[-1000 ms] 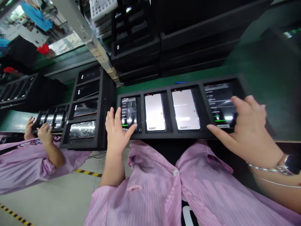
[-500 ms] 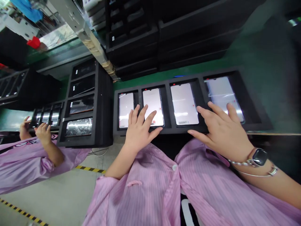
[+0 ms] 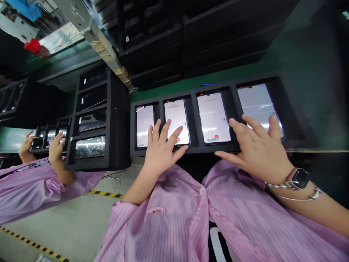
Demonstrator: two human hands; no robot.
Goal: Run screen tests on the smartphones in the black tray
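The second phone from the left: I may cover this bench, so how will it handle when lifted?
The phone will probably feel stiff and fragile: a thin flat slab with a glossy lit screen. That glossy face may be slippery under the left hand. Sunk in its pocket of the foam tray, it seems unlikely to tip or slide.

Beneath the left hand and right hand, pale white phone screens flecked with red sit in a black foam tray — green mat beyond the fingers, pink pinstriped smock below the wrists, a black-faced silver watch on the right wrist, yellow-and-black striped floor tape left of the left hand.
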